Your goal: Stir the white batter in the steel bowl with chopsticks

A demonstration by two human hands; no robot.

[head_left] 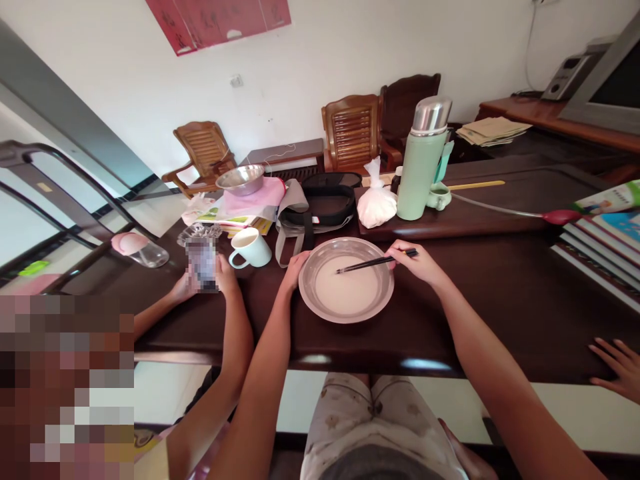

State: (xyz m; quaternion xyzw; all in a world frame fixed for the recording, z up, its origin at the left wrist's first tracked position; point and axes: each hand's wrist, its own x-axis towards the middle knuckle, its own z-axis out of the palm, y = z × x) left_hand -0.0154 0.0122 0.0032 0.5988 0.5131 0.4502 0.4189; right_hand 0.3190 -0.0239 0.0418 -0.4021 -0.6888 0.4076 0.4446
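Note:
A wide metal bowl [306, 297] with a pale white mixture in it sits on the dark wooden table [500, 300] in front of me. My left hand [295, 270] grips the bowl's left rim, fingers curled over the edge. My right hand [417, 261] is closed on a pair of dark chopsticks [373, 262], whose tips point left over the mixture. A tied white plastic bag [376, 200] lies just behind the bowl.
A green thermos [423, 163] and small green cup [439, 196] stand behind the bowl. A white mug [251, 249], black bag [325, 203], second metal bowl [241, 179] and books [607, 227] are around. Another person's hands hold a phone [203, 265] at left; another hand [620, 367] rests at the right edge.

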